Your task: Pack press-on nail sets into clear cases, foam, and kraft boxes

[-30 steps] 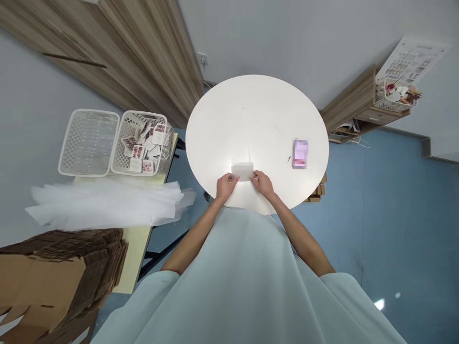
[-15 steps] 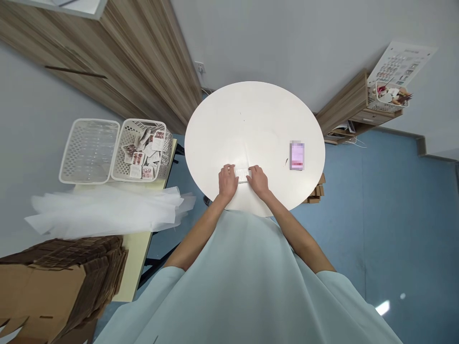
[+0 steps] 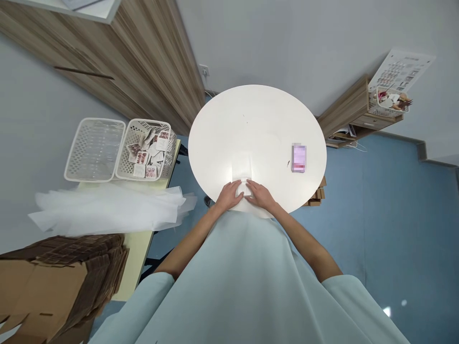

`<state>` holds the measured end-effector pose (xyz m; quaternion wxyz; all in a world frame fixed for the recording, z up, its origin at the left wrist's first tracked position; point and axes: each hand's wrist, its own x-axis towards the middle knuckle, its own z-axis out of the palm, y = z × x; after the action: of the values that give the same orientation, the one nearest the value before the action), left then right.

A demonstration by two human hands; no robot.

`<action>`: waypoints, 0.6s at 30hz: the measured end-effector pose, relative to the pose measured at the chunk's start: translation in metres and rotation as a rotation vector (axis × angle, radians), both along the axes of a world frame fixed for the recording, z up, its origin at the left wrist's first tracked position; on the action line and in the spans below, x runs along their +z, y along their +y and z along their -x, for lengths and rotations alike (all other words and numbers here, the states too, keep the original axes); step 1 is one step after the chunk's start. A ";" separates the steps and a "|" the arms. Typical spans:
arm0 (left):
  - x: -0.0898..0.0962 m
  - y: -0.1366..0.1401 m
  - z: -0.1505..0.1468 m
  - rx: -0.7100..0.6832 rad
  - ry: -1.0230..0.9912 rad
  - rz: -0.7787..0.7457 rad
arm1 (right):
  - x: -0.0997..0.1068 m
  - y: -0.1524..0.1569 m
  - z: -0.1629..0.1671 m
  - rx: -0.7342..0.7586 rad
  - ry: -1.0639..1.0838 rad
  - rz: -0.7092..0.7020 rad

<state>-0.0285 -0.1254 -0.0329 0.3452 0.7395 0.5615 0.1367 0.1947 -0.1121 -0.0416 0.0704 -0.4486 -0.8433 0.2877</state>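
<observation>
My left hand (image 3: 229,195) and my right hand (image 3: 260,195) meet near the front edge of the white oval table (image 3: 258,107). Between them is a small white pack (image 3: 244,189), its near part wrapped in thin white sheet material. Fingers of both hands curl over its two sides, with the thumbs on the near side. Ahead of the pack a thin, translucent white sheet (image 3: 241,165) lies flat, hard to tell from the tabletop. The pack's contents are hidden.
A phone-sized blurred pink item (image 3: 299,158) lies at the table's right. To the left, a side table (image 3: 138,258) bears a basket of small packs (image 3: 131,123), a basket of clear plastic pieces (image 3: 68,160), stacked white sheets (image 3: 103,210) and flattened cardboard boxes (image 3: 46,296).
The white pack has come nearer to my body and its printed-looking face is now covered by white sheet. Both hands have moved closer together over it. The view has shifted slightly.
</observation>
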 end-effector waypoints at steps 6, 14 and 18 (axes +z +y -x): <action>-0.002 -0.027 0.010 0.022 -0.074 0.116 | 0.007 -0.033 -0.008 -0.034 0.063 0.065; -0.001 0.008 0.016 0.343 -0.183 0.278 | 0.016 0.000 0.004 -0.340 0.118 0.187; -0.005 0.021 0.007 0.450 -0.093 0.253 | 0.014 0.013 0.014 -0.463 0.104 0.204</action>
<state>-0.0359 -0.1041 -0.0376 0.4211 0.5400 0.7080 0.1727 0.1810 -0.0992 -0.0279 0.1319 -0.6190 -0.6801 0.3701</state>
